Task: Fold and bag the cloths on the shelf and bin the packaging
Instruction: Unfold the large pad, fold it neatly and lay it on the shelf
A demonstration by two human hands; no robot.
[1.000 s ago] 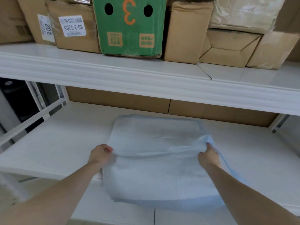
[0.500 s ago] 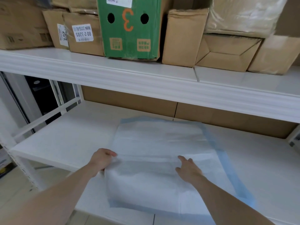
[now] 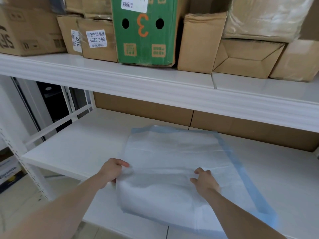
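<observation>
While the thin white cloth with the pale blue border (image 3: 172, 163) lies spread on the lower white shelf board (image 3: 82, 145), its near part is doubled over into a soft fold that reaches the shelf's front edge. Blue border runs along the far side and down the right side; the near right corner hangs slightly past the front lip.

Your left hand (image 3: 112, 171) grasps the cloth's left edge at the fold, fingers curled around a bunched bit of fabric. Your right hand (image 3: 204, 181) rests on top of the cloth right of its middle, fingers loosely spread and touching the surface, gripping nothing. Both forearms come in from the bottom of the view.

Behind the cloth, brown cardboard panels (image 3: 189, 116) line the back of the lower bay. Above, the upper white shelf (image 3: 155, 81) carries a row of boxes: a green cardboard box with an orange numeral and two round holes (image 3: 145, 31) in the centre, a small brown carton with a white printed label (image 3: 98, 38) to its left, a large brown carton (image 3: 29, 30) at far left, and plain brown cartons (image 3: 200, 42) to the right, one topped by a film-wrapped bundle (image 3: 265, 16). A white perforated upright post (image 3: 25, 171) stands at lower left.
</observation>
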